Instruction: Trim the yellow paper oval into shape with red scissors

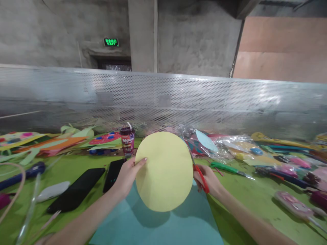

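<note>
A round pale yellow paper disc (164, 172) is held up, facing me, over a light blue sheet (158, 228) on the green table. My left hand (130, 172) pinches the disc's left edge, thumb on its front. At the disc's right edge my right hand (208, 178) is closed on red-handled scissors (201, 178). Their blades point up along that edge and are partly hidden behind the paper.
Behind the disc stands a purple cup with a straw (127, 141). Two dark phones (78, 189) and a white mouse-like object (53, 191) lie left. A green-handled knife (230, 169), plastic bags and a pink gadget (293, 204) lie right. A perforated metal barrier (163, 98) runs behind.
</note>
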{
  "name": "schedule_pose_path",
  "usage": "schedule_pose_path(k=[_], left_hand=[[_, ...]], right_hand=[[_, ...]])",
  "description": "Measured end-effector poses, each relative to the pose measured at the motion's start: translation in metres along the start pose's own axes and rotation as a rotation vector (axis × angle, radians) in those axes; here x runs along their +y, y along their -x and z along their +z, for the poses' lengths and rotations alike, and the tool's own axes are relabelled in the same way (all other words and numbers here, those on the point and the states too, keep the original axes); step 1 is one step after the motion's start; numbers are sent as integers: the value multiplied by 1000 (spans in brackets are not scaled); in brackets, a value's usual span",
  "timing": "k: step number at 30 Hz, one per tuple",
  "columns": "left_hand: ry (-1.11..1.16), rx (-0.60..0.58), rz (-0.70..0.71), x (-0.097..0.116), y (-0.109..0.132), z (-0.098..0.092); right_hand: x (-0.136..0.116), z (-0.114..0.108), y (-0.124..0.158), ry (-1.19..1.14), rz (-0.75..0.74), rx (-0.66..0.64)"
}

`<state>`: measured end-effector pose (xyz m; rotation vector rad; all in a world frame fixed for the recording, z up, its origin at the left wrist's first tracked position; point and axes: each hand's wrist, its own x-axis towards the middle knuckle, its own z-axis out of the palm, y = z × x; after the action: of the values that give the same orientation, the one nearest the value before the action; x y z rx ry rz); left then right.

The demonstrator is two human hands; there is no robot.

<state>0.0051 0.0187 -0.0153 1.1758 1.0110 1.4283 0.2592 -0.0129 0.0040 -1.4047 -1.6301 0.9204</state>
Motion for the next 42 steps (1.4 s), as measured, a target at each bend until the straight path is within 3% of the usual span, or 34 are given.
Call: schedule_pose_path(k=[42], left_hand=[[20,-7,32,3,2,0]], right_hand=[[5,4,-2,4,-25,-14]])
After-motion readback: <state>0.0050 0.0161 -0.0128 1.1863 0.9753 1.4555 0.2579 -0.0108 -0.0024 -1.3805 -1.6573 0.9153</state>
